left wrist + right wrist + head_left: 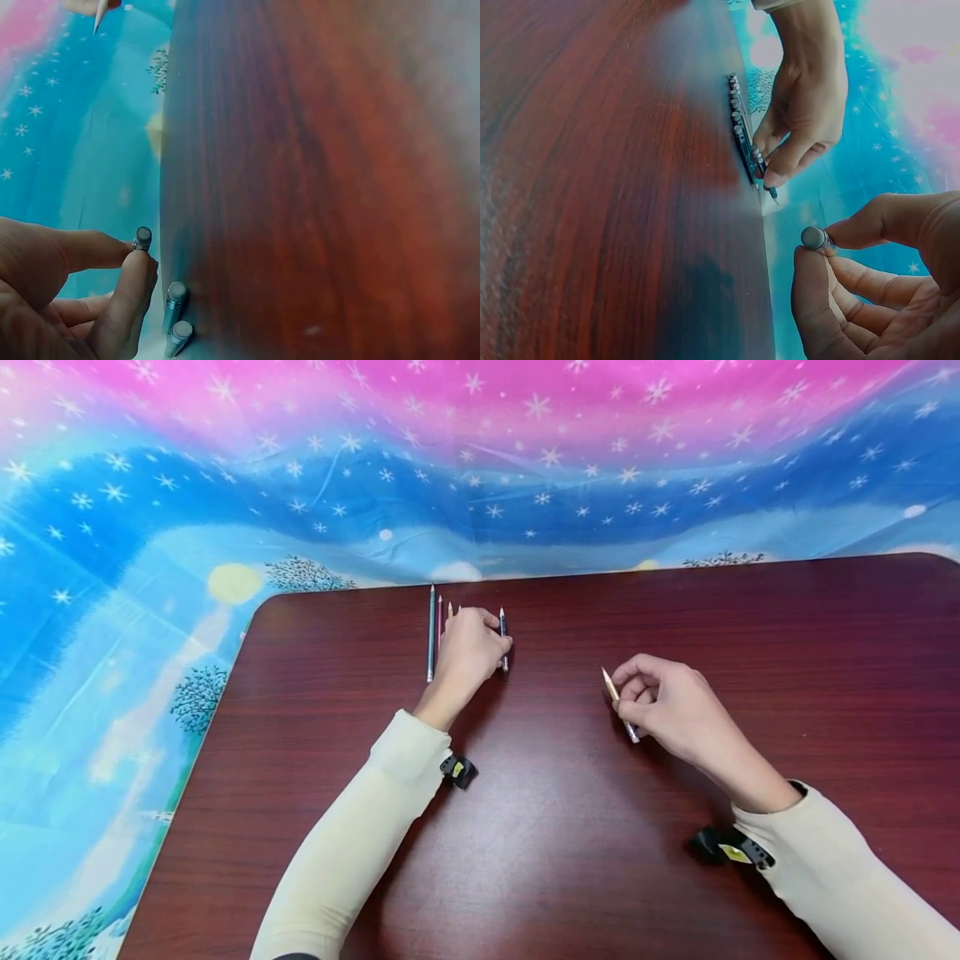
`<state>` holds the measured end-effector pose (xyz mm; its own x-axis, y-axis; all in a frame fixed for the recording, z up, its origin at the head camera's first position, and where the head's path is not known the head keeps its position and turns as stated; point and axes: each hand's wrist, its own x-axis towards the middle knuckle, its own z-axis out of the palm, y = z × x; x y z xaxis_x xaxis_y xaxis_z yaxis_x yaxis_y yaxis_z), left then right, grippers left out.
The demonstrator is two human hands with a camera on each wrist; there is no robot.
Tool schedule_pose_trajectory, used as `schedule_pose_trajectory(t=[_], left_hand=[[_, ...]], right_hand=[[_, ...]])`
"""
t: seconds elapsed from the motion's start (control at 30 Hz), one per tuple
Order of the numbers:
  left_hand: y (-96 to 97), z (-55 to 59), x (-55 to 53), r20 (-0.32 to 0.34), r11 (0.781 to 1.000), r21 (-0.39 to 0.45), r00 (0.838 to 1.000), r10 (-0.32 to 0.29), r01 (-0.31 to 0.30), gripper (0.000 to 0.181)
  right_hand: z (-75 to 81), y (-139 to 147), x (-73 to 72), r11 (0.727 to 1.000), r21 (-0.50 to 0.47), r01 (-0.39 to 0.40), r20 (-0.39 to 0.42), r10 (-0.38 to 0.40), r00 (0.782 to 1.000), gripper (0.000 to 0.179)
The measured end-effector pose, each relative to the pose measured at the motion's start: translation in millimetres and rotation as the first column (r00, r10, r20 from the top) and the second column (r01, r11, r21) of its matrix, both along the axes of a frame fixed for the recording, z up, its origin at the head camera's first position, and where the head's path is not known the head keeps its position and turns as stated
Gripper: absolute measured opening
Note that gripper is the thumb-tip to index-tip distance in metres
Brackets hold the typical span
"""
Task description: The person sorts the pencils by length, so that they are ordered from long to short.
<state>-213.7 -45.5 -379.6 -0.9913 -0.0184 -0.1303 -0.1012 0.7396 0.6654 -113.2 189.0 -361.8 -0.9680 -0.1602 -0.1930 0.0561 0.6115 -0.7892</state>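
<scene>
Close to the table's far edge, my left hand (468, 643) pinches a dark pencil (503, 625) between thumb and finger, its sharpened tip pointing away from me. The pencil's silvery end (142, 237) shows between the fingertips in the left wrist view. Beside and partly under that hand lie several pencils in a row, among them a teal pencil (431, 631) and a dark red pencil (440, 614); the hand hides the rest. Farther right, my right hand (678, 706) pinches a gold-coloured pencil (612, 687), tilted with its tip away from me. Its round end (814, 238) faces the right wrist camera.
The dark red-brown wooden table (555, 827) has rounded far corners. Behind it and along its left side hangs a pink and blue cloth (480, 468) with a snowflake print. In the right wrist view, the pencil row (736, 105) runs along near the table edge.
</scene>
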Motion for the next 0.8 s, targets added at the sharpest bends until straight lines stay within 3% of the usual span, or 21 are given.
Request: schedule_pose_trajectory(t=[0.1,0.3,0.63,0.8], left_hand=[[2.2,0.4,-4.1,0.005,0.998,-0.062,1.0,0.001,-0.001,0.02],[4.9,-2.6,-8.1,-0.006,0.988,-0.143,0.999,-0.054,0.053,0.02],[3.9,-3.5,-9.1,-0.018,0.979,-0.183,0.995,-0.096,0.092,0.011],[2.7,-3.4,-10.0,0.012,0.979,-0.182,0.996,-0.094,0.094,0.016]], right_hand=[[0.2,0.2,0.4,1.0,-0.003,0.005,0.008,-0.005,1.0,0.021],[1.0,1.5,1.1,1.0,-0.014,0.008,0.017,-0.008,1.0,0.022],[-0.5,3.4,1.5,1.0,-0.024,0.01,0.016,-0.009,1.0,0.022],[-0.4,3.7,1.3,0.999,-0.034,0.005,0.016,-0.005,1.0,0.022]])
